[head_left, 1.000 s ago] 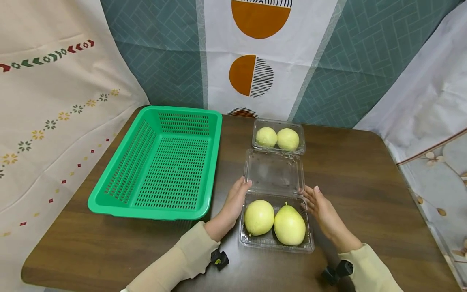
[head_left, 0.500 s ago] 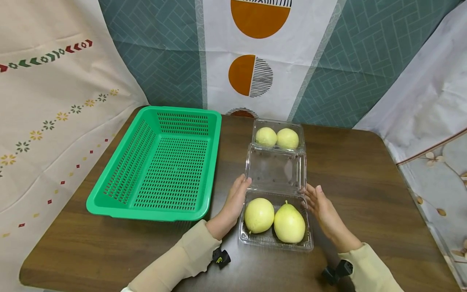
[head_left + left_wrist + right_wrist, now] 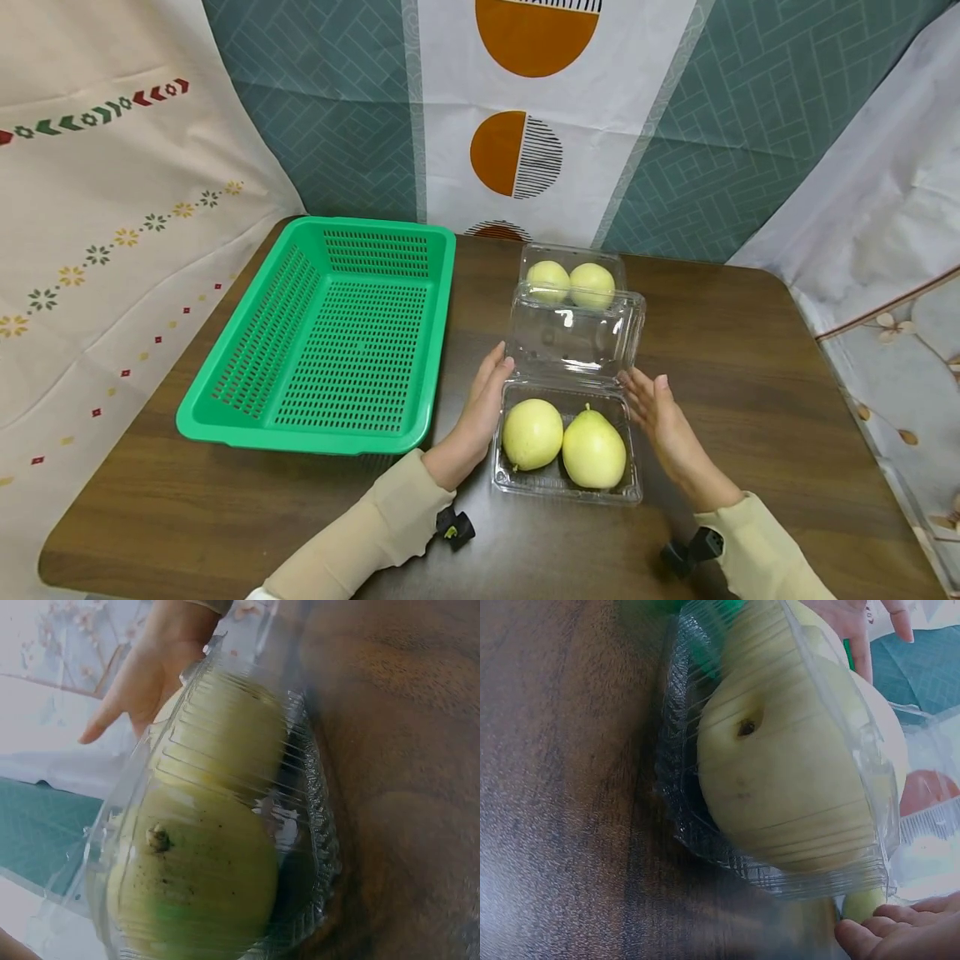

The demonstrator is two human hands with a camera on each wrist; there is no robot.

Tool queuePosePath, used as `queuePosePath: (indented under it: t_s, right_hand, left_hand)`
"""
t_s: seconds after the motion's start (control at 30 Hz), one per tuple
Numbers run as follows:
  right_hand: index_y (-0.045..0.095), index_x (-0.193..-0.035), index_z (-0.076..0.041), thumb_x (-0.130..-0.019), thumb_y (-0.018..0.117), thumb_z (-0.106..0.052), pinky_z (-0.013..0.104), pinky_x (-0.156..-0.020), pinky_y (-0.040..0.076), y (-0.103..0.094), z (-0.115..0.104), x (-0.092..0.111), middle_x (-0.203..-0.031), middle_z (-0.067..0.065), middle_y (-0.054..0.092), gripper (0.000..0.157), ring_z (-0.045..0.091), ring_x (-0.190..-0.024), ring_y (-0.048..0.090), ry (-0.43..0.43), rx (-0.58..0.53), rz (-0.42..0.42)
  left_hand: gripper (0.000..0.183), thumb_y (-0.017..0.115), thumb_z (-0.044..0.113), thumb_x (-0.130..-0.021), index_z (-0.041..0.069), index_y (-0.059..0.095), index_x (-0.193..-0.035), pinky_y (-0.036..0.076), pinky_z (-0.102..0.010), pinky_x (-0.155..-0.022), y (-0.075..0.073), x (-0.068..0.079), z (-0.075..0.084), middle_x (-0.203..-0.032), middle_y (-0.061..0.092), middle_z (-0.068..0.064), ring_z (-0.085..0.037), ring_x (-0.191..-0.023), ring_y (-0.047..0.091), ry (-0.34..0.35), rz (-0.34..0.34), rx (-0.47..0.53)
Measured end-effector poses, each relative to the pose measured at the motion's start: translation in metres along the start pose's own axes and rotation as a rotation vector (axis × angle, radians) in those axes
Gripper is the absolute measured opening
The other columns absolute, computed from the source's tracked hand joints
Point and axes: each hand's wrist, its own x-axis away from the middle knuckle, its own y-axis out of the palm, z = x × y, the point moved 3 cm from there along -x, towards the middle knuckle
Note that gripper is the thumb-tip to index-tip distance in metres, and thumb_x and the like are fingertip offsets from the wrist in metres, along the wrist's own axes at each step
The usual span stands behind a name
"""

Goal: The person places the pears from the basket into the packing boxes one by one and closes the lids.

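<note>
A clear plastic clamshell box (image 3: 567,497) lies with its lid (image 3: 576,332) tilted up at the hinge. Two yellow-green pears sit side by side inside, a left pear (image 3: 532,434) and a right pear (image 3: 594,450); both also show through the box wall in the wrist views. My left hand (image 3: 483,404) is at the box's left side by the hinge, its fingers fairly straight. Opposite it, my right hand (image 3: 665,423) has its fingertips right at the lid's lower right corner. The right wrist view shows these fingers (image 3: 889,930) extended beside the box.
Behind the lid stands a second clear box (image 3: 573,252) with two pears, partly overlapped by the lid. To the left is a green perforated plastic basket (image 3: 315,440). The brown wooden table (image 3: 738,358) ends at hanging cloths (image 3: 315,108) at the back and sides.
The lid has tilted up from lying back, and now overlaps the far box in the head view. The box has slid slightly away from me. Both hands have edged forward a little.
</note>
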Motion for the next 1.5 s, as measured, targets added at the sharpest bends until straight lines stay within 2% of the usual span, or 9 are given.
queuePosePath:
  t_s: [0.23,0.33,0.47,0.57,0.67,0.83,0.93,1.27,1.5]
  right_hand:
    - [-0.003,-0.146,0.012,-0.099,-0.002,-0.050,0.058,-0.112,0.006,0.001,-0.002,0.001,-0.154,0.032,0.000,0.078,0.048,-0.141,0.000,-0.032,0.012,0.014]
    - [0.000,-0.146,0.014,-0.100,0.001,-0.049,0.033,-0.117,0.019,0.001,-0.004,0.002,-0.153,0.033,0.003,0.077,0.048,-0.140,0.002,-0.059,0.018,0.031]
    - [0.006,-0.144,0.017,-0.102,0.004,-0.045,0.004,-0.097,0.029,0.000,-0.006,0.004,-0.150,0.037,0.009,0.075,0.052,-0.137,0.007,-0.116,0.009,0.060]
    - [0.013,-0.143,0.018,-0.103,0.005,-0.043,0.003,-0.095,0.031,-0.001,-0.007,0.006,-0.148,0.039,0.013,0.073,0.052,-0.136,0.012,-0.152,-0.001,0.084]
    - [0.020,-0.140,0.019,-0.104,0.007,-0.040,0.005,-0.096,0.034,-0.003,-0.006,0.008,-0.146,0.037,0.021,0.071,0.030,-0.137,0.031,-0.176,-0.019,0.119]
    - [0.026,-0.136,0.023,-0.104,0.010,-0.038,0.008,-0.094,0.038,-0.005,-0.003,0.009,-0.135,-0.001,0.048,0.070,-0.009,-0.117,0.043,-0.212,-0.062,0.159]
    - [0.028,-0.132,0.025,-0.104,0.012,-0.038,0.009,-0.092,0.040,-0.006,-0.002,0.009,-0.122,-0.022,0.053,0.071,-0.009,-0.114,0.046,-0.225,-0.082,0.176]
    - [0.057,-0.102,-0.011,-0.104,0.024,-0.037,0.012,-0.085,0.047,-0.012,0.002,0.012,-0.108,-0.020,0.064,0.043,-0.007,-0.104,0.056,-0.213,-0.152,0.226]
    - [0.048,-0.120,0.013,-0.104,0.023,-0.040,0.017,-0.078,0.052,-0.012,-0.002,0.014,-0.106,-0.013,0.065,0.061,-0.004,-0.095,0.060,-0.017,-0.048,0.251]
  left_hand:
    - [0.059,0.035,0.034,-0.101,0.008,0.020,-0.151,0.011,-0.053,-0.116,0.001,0.003,0.007,-0.158,0.015,-0.013,-0.033,-0.145,0.013,0.051,-0.014,0.008]
    - [0.060,0.035,0.034,-0.100,0.005,0.021,-0.151,0.012,-0.053,-0.116,0.000,0.005,0.011,-0.157,0.017,-0.015,-0.033,-0.145,0.015,0.067,-0.003,0.016]
    - [0.059,0.035,0.033,-0.099,0.002,0.025,-0.149,0.011,-0.054,-0.116,-0.001,0.006,0.013,-0.155,0.021,-0.018,-0.036,-0.143,0.018,0.067,0.024,0.016]
    - [0.057,0.034,0.032,-0.100,0.000,0.027,-0.147,0.011,-0.055,-0.115,-0.002,0.007,0.013,-0.153,0.024,-0.020,-0.037,-0.142,0.019,0.072,0.035,0.031]
    - [0.056,0.031,0.030,-0.100,-0.003,0.028,-0.145,0.012,-0.054,-0.116,-0.004,0.009,0.014,-0.151,0.026,-0.022,-0.038,-0.142,0.019,0.083,0.029,0.072]
    - [0.055,0.026,0.029,-0.101,-0.008,0.027,-0.143,0.012,-0.050,-0.117,-0.004,0.011,0.013,-0.149,0.026,-0.025,-0.037,-0.142,0.019,0.090,0.011,0.126]
    - [0.054,0.027,0.028,-0.101,-0.009,0.029,-0.140,0.014,-0.051,-0.117,-0.004,0.012,0.014,-0.146,0.029,-0.026,-0.038,-0.141,0.023,0.096,0.019,0.126]
    - [0.057,0.028,0.033,-0.102,-0.012,0.033,-0.135,0.018,-0.050,-0.116,-0.003,0.017,0.014,-0.146,0.032,-0.030,-0.041,-0.139,0.026,0.058,0.016,0.088]
    - [0.066,0.019,0.042,-0.102,-0.010,0.030,-0.141,0.015,-0.050,-0.117,-0.004,0.019,0.015,-0.149,0.028,-0.028,-0.040,-0.141,0.024,0.014,-0.010,0.057]
